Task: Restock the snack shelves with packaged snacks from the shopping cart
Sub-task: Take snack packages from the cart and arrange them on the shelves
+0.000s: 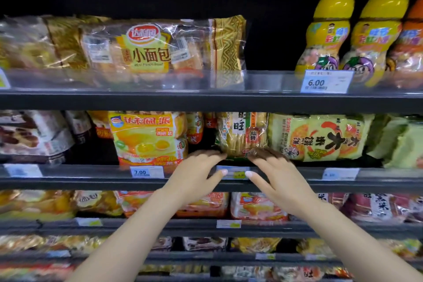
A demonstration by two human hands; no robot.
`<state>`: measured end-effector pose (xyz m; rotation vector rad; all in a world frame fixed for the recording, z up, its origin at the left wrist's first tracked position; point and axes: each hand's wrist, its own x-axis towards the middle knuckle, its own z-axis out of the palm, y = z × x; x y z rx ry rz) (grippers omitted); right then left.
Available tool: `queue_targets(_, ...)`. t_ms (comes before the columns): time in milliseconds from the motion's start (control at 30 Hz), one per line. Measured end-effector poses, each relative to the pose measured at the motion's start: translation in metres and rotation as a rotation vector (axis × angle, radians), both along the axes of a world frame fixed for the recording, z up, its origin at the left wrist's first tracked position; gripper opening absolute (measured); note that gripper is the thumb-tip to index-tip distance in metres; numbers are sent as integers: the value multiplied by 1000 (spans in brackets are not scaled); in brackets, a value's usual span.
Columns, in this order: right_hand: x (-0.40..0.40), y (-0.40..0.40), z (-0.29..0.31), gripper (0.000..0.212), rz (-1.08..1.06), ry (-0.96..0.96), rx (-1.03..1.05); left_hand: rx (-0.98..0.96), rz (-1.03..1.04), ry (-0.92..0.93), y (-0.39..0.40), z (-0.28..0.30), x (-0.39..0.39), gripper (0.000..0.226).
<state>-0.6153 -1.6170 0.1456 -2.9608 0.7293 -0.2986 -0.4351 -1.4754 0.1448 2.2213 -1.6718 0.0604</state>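
Note:
A clear pack of rice crackers [242, 135] with a green and red label stands upright on the second shelf [68, 173], between a yellow egg-pie bag [146, 137] and a pale green rice-cake bag [320, 137]. My left hand [196, 174] touches the pack's lower left corner with straight fingers. At the lower right corner my right hand [272, 171] does the same. Both thumbs hang free in front of the shelf rail, near a price tag [233, 172]. The shopping cart is out of view.
The top shelf holds a long bag of small breads [146, 50] and yellow-capped snack bottles [325, 36] behind a 6.00 tag [326, 81]. Dark brown-and-white packs [34, 135] fill the second shelf's left. Lower shelves [206, 228] are packed with more snack bags.

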Motion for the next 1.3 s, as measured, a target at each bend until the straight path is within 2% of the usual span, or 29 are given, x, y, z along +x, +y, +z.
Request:
queue_targets(67, 2, 8, 4, 63, 40, -6, 19, -80, 28, 2, 20, -1, 4, 50)
queue_targets(200, 20, 26, 12, 70, 178, -4, 54, -236, 170, -16, 63, -5, 10, 49)
queue_targets(267, 37, 37, 14, 65, 243, -6, 96, -274, 267, -17, 84, -10, 20, 50)
queue_targets(367, 65, 53, 13, 57, 323, -55, 146, -302, 395, 0, 109, -15, 34, 59)
queue_targets(467, 89, 65, 5, 55, 349, -89, 188, -297, 539, 105, 126, -15, 43, 68)
queue_targets(567, 108, 74, 1, 55, 344, -119, 214, -278, 590, 170, 134, -13, 56, 71)
queue_targets(767, 126, 83, -10, 61, 271, -155, 198, -274, 485, 211, 127, -8, 89, 51)
queue_targets(967, 126, 86, -10, 64, 81, -137, 188, -238, 291, 181, 114, -12, 118, 56)
queue_targets(1167, 140, 92, -12, 66, -64, -115, 60, -180, 194, 188, 104, -14, 143, 57)
queue_targets(1300, 140, 97, -11, 64, -150, -96, 68, -140, 132, 148, 102, -10, 145, 55)
